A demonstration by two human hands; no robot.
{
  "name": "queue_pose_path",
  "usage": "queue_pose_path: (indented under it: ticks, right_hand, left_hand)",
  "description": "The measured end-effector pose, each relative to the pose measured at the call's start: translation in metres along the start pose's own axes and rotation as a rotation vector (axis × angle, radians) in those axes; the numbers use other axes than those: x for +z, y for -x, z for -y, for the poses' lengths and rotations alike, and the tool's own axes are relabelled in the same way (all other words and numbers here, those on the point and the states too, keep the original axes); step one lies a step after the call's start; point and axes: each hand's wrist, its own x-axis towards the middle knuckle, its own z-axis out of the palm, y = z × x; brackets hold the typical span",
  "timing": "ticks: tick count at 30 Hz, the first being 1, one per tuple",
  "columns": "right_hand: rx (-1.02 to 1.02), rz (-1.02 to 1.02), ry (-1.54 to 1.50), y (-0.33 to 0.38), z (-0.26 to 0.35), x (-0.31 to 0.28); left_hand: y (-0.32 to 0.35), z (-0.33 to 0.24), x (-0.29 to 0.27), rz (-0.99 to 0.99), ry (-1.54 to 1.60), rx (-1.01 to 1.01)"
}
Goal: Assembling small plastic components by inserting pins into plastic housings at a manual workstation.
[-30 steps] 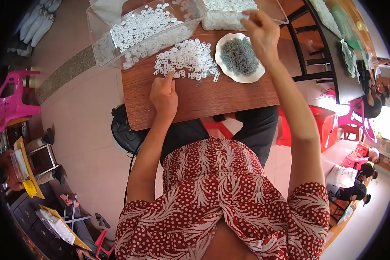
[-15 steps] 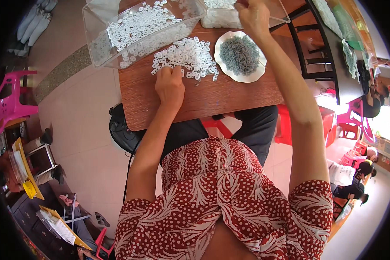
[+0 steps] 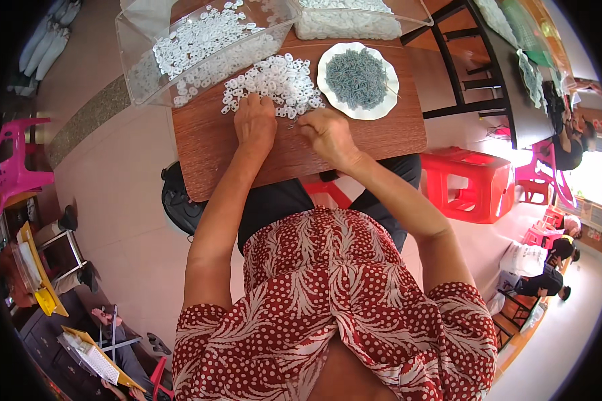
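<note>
1. L hand (image 3: 255, 123) at near edge of white pcs pile (image 3: 274, 80) on tabletop (image 3: 207, 154); fingers curled, I can't tell grip gap/contents.
2. R hand (image 3: 328, 137) beside pile, fingers bunched; ditto.
3. Plate (image 3: 393, 93) w/ grey pcs (image 3: 356, 77) R of pile.

Glare at right, probably daylight.

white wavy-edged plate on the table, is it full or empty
Full: small grey pieces are heaped over most of the white plate, leaving its rim bare.
</note>
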Motion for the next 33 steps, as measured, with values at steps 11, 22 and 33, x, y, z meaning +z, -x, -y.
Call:
queue_pose_path:
  ticks: [11, 22, 33]
  right_hand:
    - [-0.105, 0.054, 0.279, 0.004, -0.006, 0.028]
    - [-0.063, -0.097, 0.262, 0.008, -0.002, 0.023]
    - [-0.123, -0.025, 0.249, 0.009, -0.01, 0.035]
  left_hand:
    - [0.029, -0.001, -0.045, 0.16, 0.934, -0.582]
    - [0.048, -0.009, -0.057, 0.168, 1.515, -0.911]
    - [0.06, -0.016, -0.056, 0.181, 1.572, -0.959]
